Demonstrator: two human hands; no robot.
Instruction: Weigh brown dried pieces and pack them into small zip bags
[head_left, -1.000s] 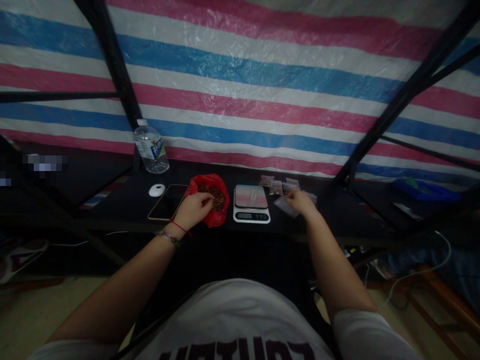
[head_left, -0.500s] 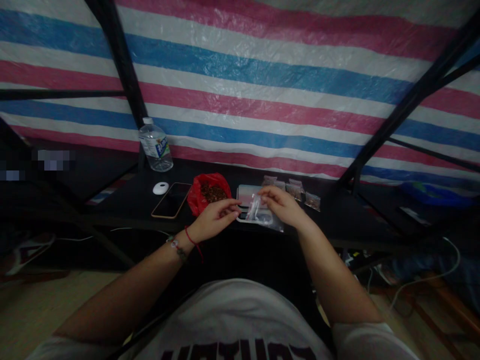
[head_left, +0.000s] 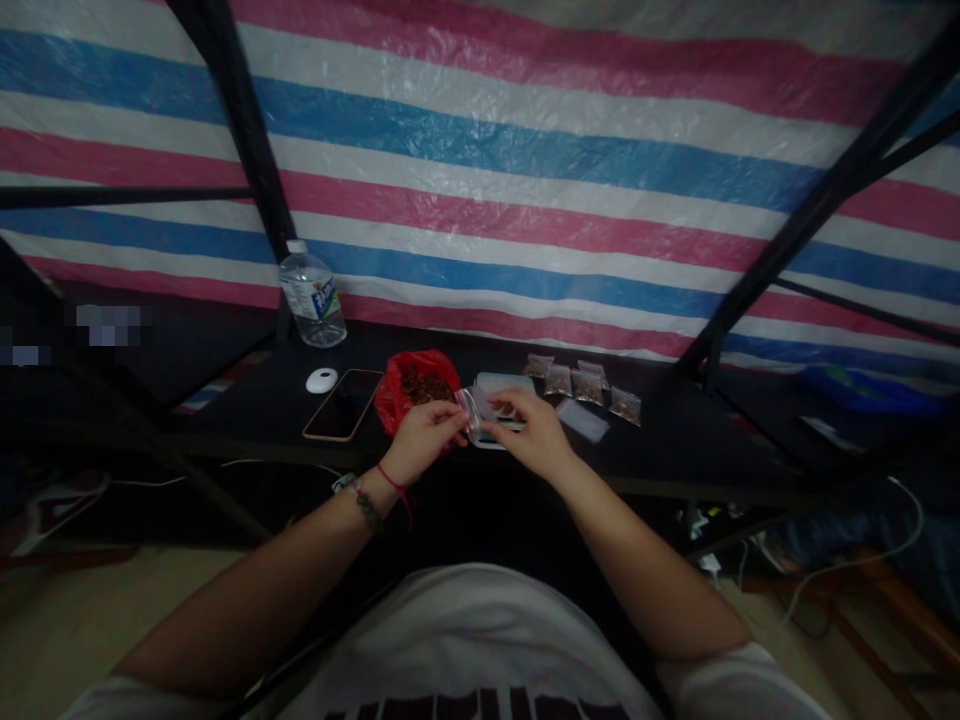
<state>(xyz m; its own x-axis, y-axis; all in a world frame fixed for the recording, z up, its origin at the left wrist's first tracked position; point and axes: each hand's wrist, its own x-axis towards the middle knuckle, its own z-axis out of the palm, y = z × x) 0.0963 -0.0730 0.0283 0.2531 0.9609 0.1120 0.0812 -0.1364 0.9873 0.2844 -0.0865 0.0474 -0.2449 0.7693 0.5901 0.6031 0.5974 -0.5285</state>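
Note:
My left hand (head_left: pixel 429 435) pinches a small clear zip bag (head_left: pixel 474 408) by its left side. At the bag's right side is my right hand (head_left: pixel 532 432), its thumb and fingers apart. Beneath the bag and my right fingers lies a flat, pale scale-like device (head_left: pixel 504 382), mostly covered. Just behind my left hand, a red plastic bag (head_left: pixel 390 395) stands open with brown dried bits (head_left: pixel 426 383) in it. Another clear bag (head_left: pixel 583 421) lies flat to the right of my right hand. Several small filled bags (head_left: pixel 588 386) sit behind it.
A phone (head_left: pixel 343 405) and a white oval object (head_left: pixel 322 380) lie on the black tabletop (head_left: pixel 675 440) to the left. Behind them stands a clear plastic bottle (head_left: pixel 312 300). Dark metal posts (head_left: pixel 251 140) frame a striped plastic sheet (head_left: pixel 510 190) at the back.
Both hands have shifted left and the zip bag is now between them, pinched by my left hand. A flat clear bag now lies uncovered on the table at right.

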